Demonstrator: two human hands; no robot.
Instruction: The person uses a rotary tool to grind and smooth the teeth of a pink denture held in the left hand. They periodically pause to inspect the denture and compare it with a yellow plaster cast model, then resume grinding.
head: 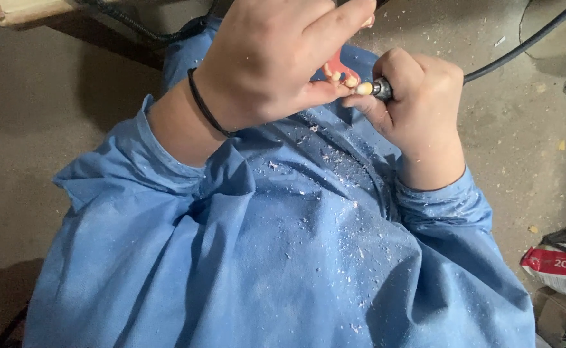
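Observation:
My left hand [276, 58] is closed around a small pink piece with pale teeth-like parts [338, 67], most of it hidden behind my fingers. A black band circles that wrist. My right hand [418, 103] grips a slim rotary handpiece [379, 88] whose pale rounded tip touches the pink piece. A black cable [521, 45] runs from the tool up to the right. Both hands hover over my lap, which is covered by a blue gown [283, 258] sprinkled with white shavings.
Dusty concrete floor [38, 129] lies all around. A white and red sack [563, 267] and a cardboard box sit at the lower right. A wooden edge [25, 9] with a black hose shows at the top left.

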